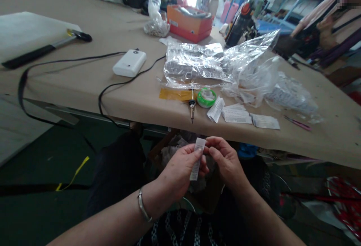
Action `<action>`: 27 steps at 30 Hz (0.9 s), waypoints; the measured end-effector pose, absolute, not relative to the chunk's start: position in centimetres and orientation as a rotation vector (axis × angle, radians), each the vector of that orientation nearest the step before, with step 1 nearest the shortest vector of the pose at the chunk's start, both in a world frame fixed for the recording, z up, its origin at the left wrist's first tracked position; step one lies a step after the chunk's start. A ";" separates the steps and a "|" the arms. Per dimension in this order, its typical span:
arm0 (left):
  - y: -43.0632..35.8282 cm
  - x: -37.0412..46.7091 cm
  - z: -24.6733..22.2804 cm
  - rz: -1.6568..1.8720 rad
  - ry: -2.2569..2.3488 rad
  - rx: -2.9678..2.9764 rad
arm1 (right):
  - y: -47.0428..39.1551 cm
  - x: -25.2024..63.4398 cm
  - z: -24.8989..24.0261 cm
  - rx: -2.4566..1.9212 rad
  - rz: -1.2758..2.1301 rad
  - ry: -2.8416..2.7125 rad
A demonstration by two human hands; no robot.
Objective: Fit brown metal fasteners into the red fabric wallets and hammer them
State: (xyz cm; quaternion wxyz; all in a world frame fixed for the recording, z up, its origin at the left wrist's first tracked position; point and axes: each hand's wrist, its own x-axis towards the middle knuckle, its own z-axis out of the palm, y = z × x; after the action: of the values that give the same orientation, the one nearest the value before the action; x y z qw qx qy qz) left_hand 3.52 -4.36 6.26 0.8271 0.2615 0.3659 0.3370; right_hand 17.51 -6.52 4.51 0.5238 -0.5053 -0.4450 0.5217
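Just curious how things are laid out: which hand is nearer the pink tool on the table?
Right. The right hand is off the table, left of the pink tool; the left hand, holding a white strip, is farther left.

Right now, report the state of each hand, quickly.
Left hand: closed, holding a printed white strip under the thumb.
Right hand: fingers curled beside the strip's upper end; whether they pinch anything cannot be told.
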 end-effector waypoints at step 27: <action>-1.4 1.6 5.6 0.907 0.991 1.003 | -0.9 15.4 6.2 -1.272 1.319 -1.165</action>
State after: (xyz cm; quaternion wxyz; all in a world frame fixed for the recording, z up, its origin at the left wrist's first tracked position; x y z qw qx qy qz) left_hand 1.57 -1.41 5.63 0.6687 0.4447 0.4396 0.4023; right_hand 15.44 -0.88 6.21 0.4661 -0.5182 -0.4746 0.5375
